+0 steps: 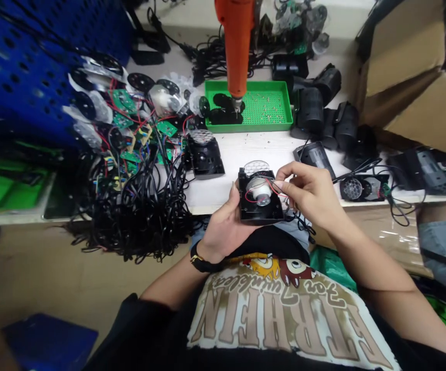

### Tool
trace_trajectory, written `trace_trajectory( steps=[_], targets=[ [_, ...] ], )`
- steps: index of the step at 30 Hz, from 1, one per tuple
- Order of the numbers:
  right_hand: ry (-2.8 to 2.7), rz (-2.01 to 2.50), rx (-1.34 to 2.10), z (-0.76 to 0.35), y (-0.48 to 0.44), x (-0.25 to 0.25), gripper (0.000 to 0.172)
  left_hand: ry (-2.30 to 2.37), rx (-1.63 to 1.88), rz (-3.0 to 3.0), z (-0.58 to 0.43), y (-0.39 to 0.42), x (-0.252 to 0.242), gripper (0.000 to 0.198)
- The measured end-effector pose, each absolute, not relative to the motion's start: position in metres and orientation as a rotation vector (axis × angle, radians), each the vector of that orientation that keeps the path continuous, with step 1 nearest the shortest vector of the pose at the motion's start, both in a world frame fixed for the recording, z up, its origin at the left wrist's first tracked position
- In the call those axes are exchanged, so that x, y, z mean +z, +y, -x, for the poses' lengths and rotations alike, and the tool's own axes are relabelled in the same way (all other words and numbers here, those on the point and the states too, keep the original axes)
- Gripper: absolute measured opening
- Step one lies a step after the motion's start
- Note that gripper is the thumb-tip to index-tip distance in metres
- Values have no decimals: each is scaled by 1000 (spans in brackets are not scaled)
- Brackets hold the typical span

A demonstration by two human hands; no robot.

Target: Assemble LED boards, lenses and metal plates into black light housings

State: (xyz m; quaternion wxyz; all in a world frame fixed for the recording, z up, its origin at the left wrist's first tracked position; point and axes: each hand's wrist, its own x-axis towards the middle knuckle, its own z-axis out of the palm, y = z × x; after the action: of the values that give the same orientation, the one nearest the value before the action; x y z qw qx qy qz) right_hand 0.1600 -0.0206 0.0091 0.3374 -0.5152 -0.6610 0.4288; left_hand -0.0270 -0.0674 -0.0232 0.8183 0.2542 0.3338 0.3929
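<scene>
My left hand [226, 221] grips a black plastic housing [251, 212] from its left side and below, just off the bench's front edge. Inside the housing sits a white rounded part with a clear tip [261, 193], and a honeycomb-patterned round grille [257, 166] shows at the far end. Thin red wires [250, 194] loop over the white part. With thumb and forefinger together, my right hand [303, 190] pinches the red wires at the housing's right side. A black cable [300, 220] hangs below that hand.
An orange electric screwdriver [238, 51] hangs over a green tray [251, 127] with small screws and black pieces. At left lie circuit boards [124, 101] and a heap of black cables [141, 216]. Black housings [310, 111] and a cardboard box [404, 51] stand at right.
</scene>
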Motion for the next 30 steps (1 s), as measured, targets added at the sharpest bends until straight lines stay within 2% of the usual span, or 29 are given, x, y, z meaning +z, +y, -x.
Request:
trace_trajectory(
  steps=[11, 20, 26, 30],
  targets=[
    [-1832, 1382, 1193, -155, -5, 5, 6, 717, 835, -342, 28, -64, -29, 56],
    [-1832, 1370, 1267, -152, 2, 6, 8, 762, 828, -407, 32, -60, -29, 58],
    [-1922, 1383, 1200, -152, 3, 8, 7, 701, 843, -199, 32, -58, -25, 47],
    [-2003, 1379, 1133, -150, 1, 10, 8, 681, 868, -99, 30, -57, -20, 46]
  ],
)
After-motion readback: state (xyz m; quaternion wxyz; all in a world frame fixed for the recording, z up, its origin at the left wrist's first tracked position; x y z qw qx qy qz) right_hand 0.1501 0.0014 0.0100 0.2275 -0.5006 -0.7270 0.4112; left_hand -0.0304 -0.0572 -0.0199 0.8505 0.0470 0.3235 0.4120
